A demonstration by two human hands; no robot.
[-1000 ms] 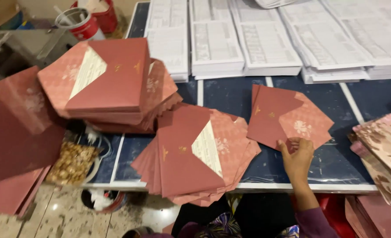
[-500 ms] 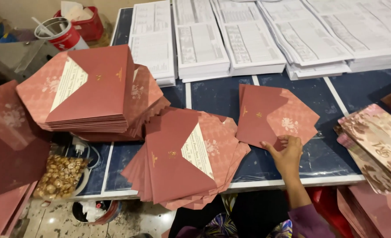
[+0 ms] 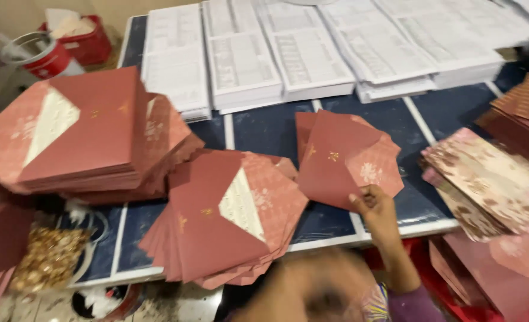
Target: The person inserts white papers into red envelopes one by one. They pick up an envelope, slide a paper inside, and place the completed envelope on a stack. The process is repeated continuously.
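My right hand (image 3: 376,210) reaches up from the near table edge in a purple sleeve. Its thumb and fingers pinch the lower corner of a small pile of dark red envelopes (image 3: 343,156) lying on the dark blue table top (image 3: 268,126). Left of the hand, a fanned pile of red envelopes (image 3: 217,219) with one pale liner showing hangs over the table's front edge. A taller stack of the same envelopes (image 3: 85,134) stands at the far left. My left hand is not seen; a blurred brown shape (image 3: 312,292) fills the bottom centre.
Stacks of white printed sheets (image 3: 300,50) line the back of the table. Floral pink cards (image 3: 491,182) and more red envelopes (image 3: 524,101) lie at the right. A bowl of golden bits (image 3: 47,257), a red-and-white bucket (image 3: 38,56) and a red crate (image 3: 88,39) sit on the left.
My right hand has slid from the table's edge onto the small envelope pile's lower corner and closed on it. The view has drawn closer.
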